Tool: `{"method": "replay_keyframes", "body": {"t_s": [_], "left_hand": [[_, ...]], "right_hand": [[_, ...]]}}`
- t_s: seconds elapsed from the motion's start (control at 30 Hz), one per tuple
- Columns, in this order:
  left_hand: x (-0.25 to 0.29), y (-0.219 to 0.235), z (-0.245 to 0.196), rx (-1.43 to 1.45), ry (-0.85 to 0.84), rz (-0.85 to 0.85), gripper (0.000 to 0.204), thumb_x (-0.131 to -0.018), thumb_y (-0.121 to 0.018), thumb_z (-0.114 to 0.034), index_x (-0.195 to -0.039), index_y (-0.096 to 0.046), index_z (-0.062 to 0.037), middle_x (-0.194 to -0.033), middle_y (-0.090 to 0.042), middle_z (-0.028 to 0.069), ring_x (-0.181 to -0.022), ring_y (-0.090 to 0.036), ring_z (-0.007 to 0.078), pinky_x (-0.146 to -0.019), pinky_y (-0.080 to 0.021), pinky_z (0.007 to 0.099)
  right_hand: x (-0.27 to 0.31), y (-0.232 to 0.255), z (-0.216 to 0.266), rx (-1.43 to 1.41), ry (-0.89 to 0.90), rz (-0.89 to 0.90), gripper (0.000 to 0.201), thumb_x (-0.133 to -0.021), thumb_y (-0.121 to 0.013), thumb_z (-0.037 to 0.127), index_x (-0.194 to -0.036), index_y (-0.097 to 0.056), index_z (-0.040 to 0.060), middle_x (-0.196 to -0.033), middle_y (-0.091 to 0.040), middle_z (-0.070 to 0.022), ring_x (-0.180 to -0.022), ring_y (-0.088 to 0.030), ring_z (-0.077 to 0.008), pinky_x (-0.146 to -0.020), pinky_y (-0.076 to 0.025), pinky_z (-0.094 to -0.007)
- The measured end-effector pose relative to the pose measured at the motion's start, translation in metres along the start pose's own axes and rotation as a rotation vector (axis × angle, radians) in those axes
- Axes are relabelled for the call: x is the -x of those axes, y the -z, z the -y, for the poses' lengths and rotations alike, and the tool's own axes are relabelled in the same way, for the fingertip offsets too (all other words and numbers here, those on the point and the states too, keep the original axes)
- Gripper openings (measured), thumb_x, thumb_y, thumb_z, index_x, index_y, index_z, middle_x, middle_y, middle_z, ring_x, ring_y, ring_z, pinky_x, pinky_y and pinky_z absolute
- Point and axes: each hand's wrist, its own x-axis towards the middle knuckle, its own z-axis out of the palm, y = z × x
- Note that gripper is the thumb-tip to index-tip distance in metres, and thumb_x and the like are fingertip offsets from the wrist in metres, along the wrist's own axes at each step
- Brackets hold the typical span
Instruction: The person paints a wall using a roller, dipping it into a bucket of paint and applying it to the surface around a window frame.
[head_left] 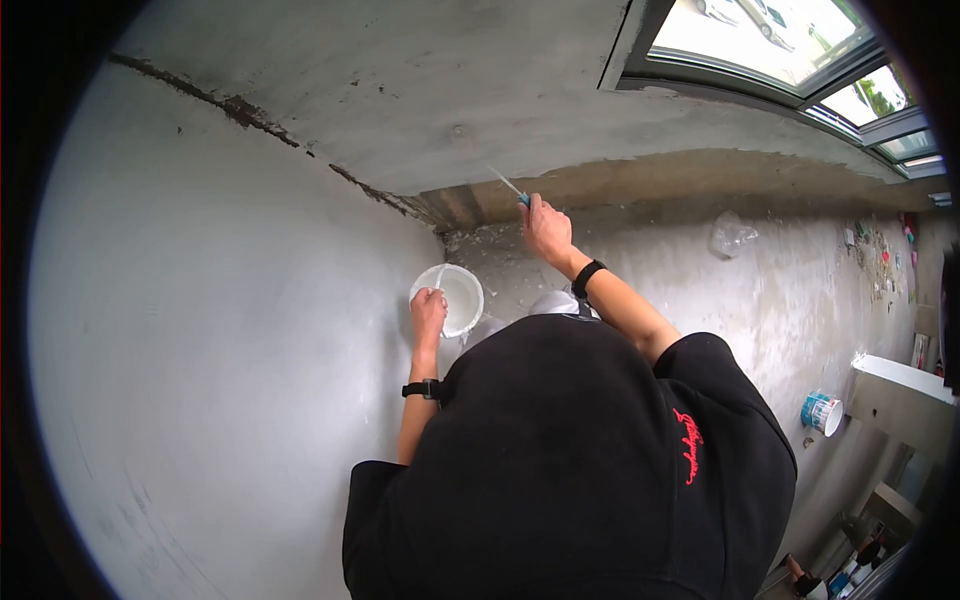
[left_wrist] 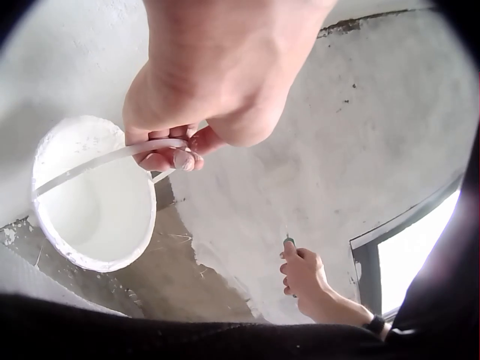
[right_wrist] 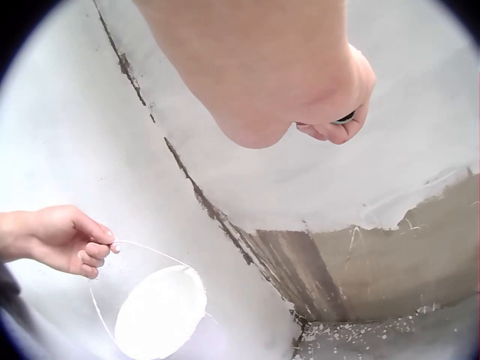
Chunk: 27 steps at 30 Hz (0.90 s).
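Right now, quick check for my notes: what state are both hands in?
Left hand: closed, holding the white bucket by its handle.
Right hand: closed, holding a tool.

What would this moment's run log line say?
left hand: holds bucket by handle; right hand: grips teal-handled tool; wall: grey above, brown strip below

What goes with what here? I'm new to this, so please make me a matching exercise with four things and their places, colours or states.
Things:
1. White bucket
2. Pale-bladed tool
3. Crumpled clear plastic
4. Lettering on the black shirt

Places, colours or states:
A. On the floor
B. Red
C. Held by its handle in the left hand
D. Gripped in the right hand

Pairs: 1-C, 2-D, 3-A, 4-B
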Motion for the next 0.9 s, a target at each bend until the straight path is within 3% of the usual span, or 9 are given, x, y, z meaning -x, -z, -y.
{"method": "replay_keyframes", "body": {"t_s": [0.47, 0.67, 0.77, 0.8, 0.9], "left_hand": [[-0.014, -0.097, -0.008, 0.015, 0.0, 0.062, 0.012, -0.086, -0.055, -0.009, -0.079, -0.057, -0.0002, -0.059, -0.053, 0.0025, -0.048, -0.049, 0.0097, -0.044, -0.038, 0.0244], [-0.009, -0.143, -0.014, 0.027, 0.013, 0.08, 0.013, -0.086, -0.055, -0.009, -0.075, -0.057, -0.0019, -0.058, -0.052, 0.0019, -0.047, -0.048, 0.0094, -0.045, -0.038, 0.0239], [-0.007, -0.16, -0.012, 0.036, 0.034, 0.108, 0.014, -0.087, -0.055, -0.009, -0.075, -0.056, -0.0022, -0.058, -0.052, 0.0015, -0.047, -0.047, 0.0092, -0.045, -0.038, 0.0237], [-0.008, -0.164, -0.01, 0.026, 0.018, 0.113, 0.013, -0.087, -0.054, -0.008, -0.076, -0.056, -0.0014, -0.059, -0.052, 0.0013, -0.048, -0.047, 0.0087, -0.044, -0.038, 0.0234], [-0.008, -0.172, -0.007, 0.011, 0.005, 0.121, 0.012, -0.087, -0.054, -0.008, -0.078, -0.057, -0.0005, -0.059, -0.052, 0.0013, -0.048, -0.048, 0.0084, -0.043, -0.037, 0.0234]], "right_hand": [[0.005, 0.091, -0.195, 0.254, -0.242, -0.139, 0.029, -0.097, -0.043, 0.033, -0.093, -0.047, 0.0044, -0.078, -0.066, -0.0195, -0.067, -0.066, -0.0397, -0.061, -0.054, -0.0476], [0.005, 0.134, -0.266, 0.271, -0.408, -0.217, 0.031, -0.097, -0.043, 0.036, -0.094, -0.045, 0.0053, -0.079, -0.066, -0.0212, -0.072, -0.065, -0.0423, -0.064, -0.052, -0.0505], [0.0, 0.149, -0.293, 0.325, -0.495, -0.34, 0.033, -0.096, -0.043, 0.039, -0.093, -0.046, 0.0066, -0.075, -0.065, -0.0212, -0.069, -0.065, -0.0423, -0.061, -0.052, -0.0518], [-0.002, 0.154, -0.3, 0.35, -0.519, -0.401, 0.031, -0.096, -0.044, 0.038, -0.091, -0.047, 0.0071, -0.07, -0.065, -0.0182, -0.067, -0.066, -0.0386, -0.058, -0.053, -0.0486], [-0.015, 0.167, -0.318, 0.292, -0.598, -0.484, 0.032, -0.097, -0.042, 0.038, -0.094, -0.049, 0.0071, -0.073, -0.065, -0.0207, -0.069, -0.065, -0.041, -0.06, -0.052, -0.0502]]}}
